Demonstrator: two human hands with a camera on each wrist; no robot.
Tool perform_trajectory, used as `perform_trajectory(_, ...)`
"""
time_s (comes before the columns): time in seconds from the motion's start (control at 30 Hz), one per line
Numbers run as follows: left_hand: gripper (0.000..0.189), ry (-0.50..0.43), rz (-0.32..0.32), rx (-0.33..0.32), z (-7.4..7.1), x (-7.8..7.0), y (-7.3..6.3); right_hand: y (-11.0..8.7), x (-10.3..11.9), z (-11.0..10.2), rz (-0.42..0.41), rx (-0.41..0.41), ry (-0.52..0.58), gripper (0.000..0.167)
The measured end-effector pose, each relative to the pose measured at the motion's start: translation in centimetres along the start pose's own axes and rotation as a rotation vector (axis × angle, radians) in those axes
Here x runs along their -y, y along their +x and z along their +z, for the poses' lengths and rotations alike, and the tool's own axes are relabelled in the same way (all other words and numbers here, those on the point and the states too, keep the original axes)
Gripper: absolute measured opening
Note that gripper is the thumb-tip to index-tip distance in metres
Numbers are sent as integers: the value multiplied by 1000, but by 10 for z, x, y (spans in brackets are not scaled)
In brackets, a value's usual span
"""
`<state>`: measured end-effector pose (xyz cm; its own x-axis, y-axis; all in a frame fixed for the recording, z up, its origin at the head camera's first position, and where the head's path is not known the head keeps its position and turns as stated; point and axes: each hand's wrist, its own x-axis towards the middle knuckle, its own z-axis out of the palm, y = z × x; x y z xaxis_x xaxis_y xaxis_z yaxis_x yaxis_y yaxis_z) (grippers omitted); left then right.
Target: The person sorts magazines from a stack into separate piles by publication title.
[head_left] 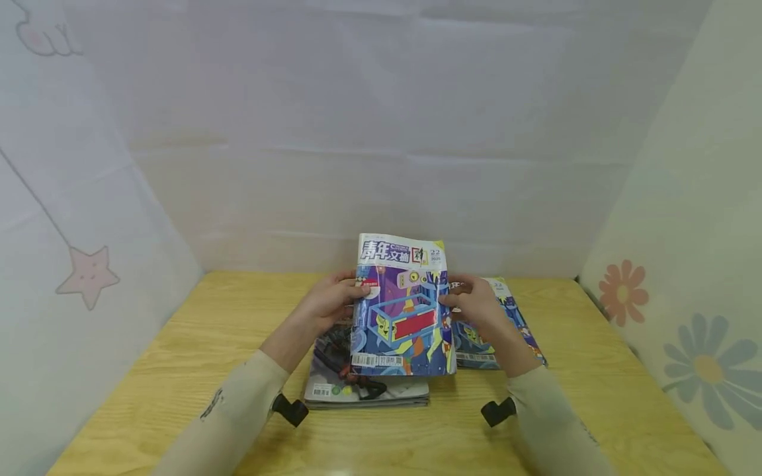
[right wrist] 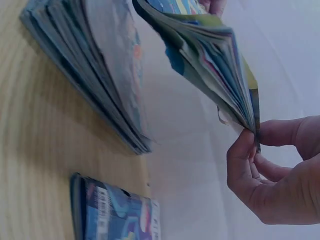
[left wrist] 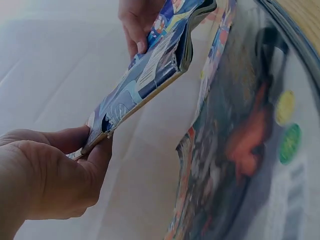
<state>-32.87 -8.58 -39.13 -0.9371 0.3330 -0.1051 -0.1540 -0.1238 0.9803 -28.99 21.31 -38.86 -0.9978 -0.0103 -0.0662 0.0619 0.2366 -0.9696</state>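
Observation:
A magazine (head_left: 405, 311) with a purple and blue cover is held up, tilted, between both hands. The left hand (head_left: 332, 299) pinches its left edge, thumb on the cover; in the left wrist view that hand (left wrist: 55, 170) grips near the spine. At the opposite edge the right hand (head_left: 476, 303) pinches the pages; the right wrist view shows this hand (right wrist: 280, 170) with thumb and fingers on the loose page side. Beneath and behind the held magazine lies a stack of magazines (head_left: 324, 380), its top cover dark with a red figure, partly hidden.
Another magazine (head_left: 518, 317) with a similar blue cover lies on the table at the right, partly behind the right hand and forearm. Both rest on a yellow wooden table (head_left: 196, 357). A white cloth wall (head_left: 381, 165) rises at the table's back edge, with patterned cloth on both sides.

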Motion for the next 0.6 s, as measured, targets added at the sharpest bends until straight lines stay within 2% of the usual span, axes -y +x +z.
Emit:
perform_trajectory(0.17,51,-68,-25,13,12,-1,15,2,8,-16,-19,-21,45,57)
perform_trajectory(0.4,42,-123,-56,-1,34,9,35,5,10,-40,-66,-11,135,57)
perform_trajectory(0.6,42,-154,-82,-28,58,21,53,10,2,-60,-56,-48,192,57)
